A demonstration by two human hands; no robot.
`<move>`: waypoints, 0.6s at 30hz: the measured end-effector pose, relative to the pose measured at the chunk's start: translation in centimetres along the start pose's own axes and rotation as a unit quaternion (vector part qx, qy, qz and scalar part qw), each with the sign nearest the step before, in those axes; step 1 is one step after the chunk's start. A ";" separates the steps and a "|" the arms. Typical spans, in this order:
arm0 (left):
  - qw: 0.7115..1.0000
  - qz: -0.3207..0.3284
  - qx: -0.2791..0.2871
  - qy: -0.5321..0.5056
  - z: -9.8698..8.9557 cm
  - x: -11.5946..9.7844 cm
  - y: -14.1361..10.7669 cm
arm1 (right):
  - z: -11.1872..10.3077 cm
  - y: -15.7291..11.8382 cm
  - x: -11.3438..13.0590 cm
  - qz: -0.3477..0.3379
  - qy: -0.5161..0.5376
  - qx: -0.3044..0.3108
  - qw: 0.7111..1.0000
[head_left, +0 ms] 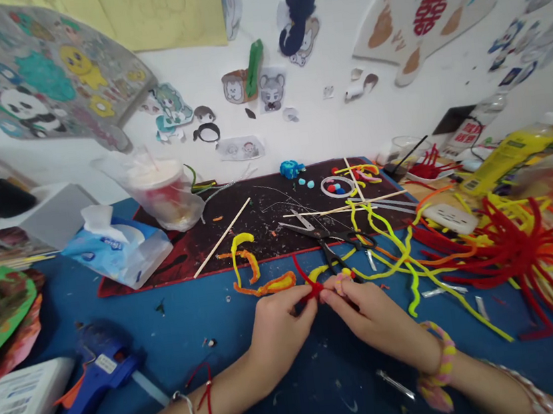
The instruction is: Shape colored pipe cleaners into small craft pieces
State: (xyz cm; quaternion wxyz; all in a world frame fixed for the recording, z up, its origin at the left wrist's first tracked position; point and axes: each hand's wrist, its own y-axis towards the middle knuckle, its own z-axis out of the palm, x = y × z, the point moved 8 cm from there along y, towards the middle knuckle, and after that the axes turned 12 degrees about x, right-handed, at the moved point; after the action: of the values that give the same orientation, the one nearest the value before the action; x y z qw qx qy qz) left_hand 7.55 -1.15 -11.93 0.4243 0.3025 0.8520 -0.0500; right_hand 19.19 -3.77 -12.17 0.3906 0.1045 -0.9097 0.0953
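In the middle of the desk, my left hand (282, 327) pinches a red pipe cleaner (301, 268), one end of which sticks up above the fingers. My right hand (373, 313) closes its thumb and finger on the same red pipe cleaner from the other side, and the fingertips nearly meet. Part of the red piece is hidden by the fingers. Just beyond the hands lie bent yellow and orange pipe cleaners (270, 284). Black-handled scissors (329, 255) rest behind my right hand, their blades apart.
At left lie a blue glue gun (103, 352) and a tissue pack (119, 250). A bagged drink cup (160, 184) stands behind. Loose yellow pipe cleaners (409, 251) and a red bundle (528, 246) spread right. Wooden sticks (223, 237) cross a dark mat (162, 264).
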 end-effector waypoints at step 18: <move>0.999 0.039 -0.012 0.022 -0.6 -1.0 -0.3 | 0.9 0.7 -1.2 0.005 0.299 0.204 0.932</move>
State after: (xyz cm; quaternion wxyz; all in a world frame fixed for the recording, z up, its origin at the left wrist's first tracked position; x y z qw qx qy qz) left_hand 7.43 -1.64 -10.84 0.4110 0.3316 0.8490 -0.0162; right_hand 19.13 -3.15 -13.72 0.6144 0.1440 -0.7122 0.3075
